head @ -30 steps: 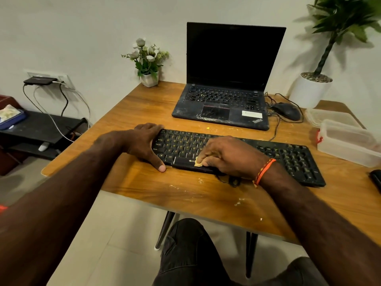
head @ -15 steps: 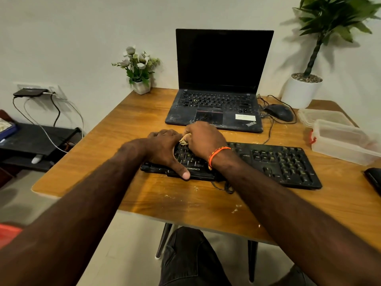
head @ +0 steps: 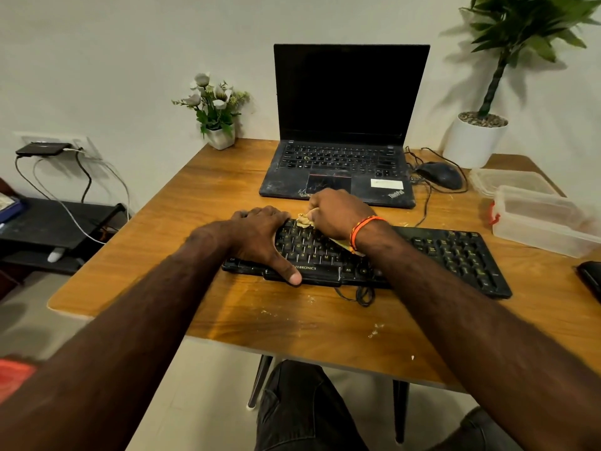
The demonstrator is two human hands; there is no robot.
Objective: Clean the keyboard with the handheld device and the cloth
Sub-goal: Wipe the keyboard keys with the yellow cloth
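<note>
Keyboard [head: 448,255], black, lies across the wooden desk [head: 201,196] at frame centre, just below an open laptop [head: 344,131]. Left hand [head: 260,236] rests flat on its left end, fingers together, thumb spread to the front edge. Right hand [head: 338,213] curls around a crumpled tan cloth [head: 304,220], pressing it on the top keys.
</note>
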